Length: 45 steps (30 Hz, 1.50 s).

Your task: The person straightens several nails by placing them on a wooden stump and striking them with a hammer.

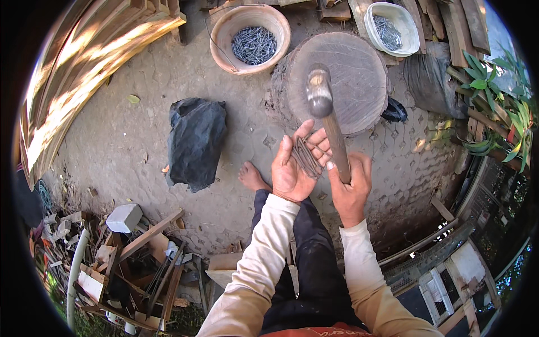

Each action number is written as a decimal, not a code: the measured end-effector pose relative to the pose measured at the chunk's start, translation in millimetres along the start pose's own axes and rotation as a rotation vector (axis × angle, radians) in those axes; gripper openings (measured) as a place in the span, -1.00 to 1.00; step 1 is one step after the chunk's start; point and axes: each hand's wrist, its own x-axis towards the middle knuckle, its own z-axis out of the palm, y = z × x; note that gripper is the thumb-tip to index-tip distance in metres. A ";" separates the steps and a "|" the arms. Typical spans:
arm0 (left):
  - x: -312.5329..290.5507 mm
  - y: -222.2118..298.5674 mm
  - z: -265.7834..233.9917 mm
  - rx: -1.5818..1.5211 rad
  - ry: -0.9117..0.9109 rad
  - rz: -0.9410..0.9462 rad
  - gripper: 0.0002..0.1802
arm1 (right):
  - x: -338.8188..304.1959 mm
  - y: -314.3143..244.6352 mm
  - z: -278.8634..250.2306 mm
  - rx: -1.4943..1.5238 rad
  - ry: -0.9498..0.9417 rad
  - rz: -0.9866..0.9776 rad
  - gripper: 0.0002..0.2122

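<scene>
Palm up, my left hand cradles a bundle of long brown nails across slightly curled fingers. My right hand is wrapped round the wooden handle of a hammer. Its metal head points away from me, over the flat top of a round tree stump. The right thumb tip is beside the nails at the left fingers. Beyond the stump's left side stands a clay-coloured bucket of grey nails. A white plastic tub at the far right holds more nails.
A crumpled dark plastic sheet lies on the ground left of my bare foot. Long planks are stacked far left. Wood scraps pile up near left. Green plants and a wooden frame line the right side.
</scene>
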 end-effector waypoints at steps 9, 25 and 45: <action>0.3 -4.0 17.3 0.057 -0.057 0.024 -0.22 | 4.5 -17.7 -0.9 0.130 -0.223 0.270 -0.87; 2.8 -13.0 -10.4 0.097 0.039 0.078 -0.42 | 2.0 -7.3 2.8 0.312 -0.237 0.481 -0.84; -15.2 0.0 -3.1 0.720 0.327 -0.047 -0.80 | 5.8 -5.1 42.0 1.022 0.088 0.971 -0.91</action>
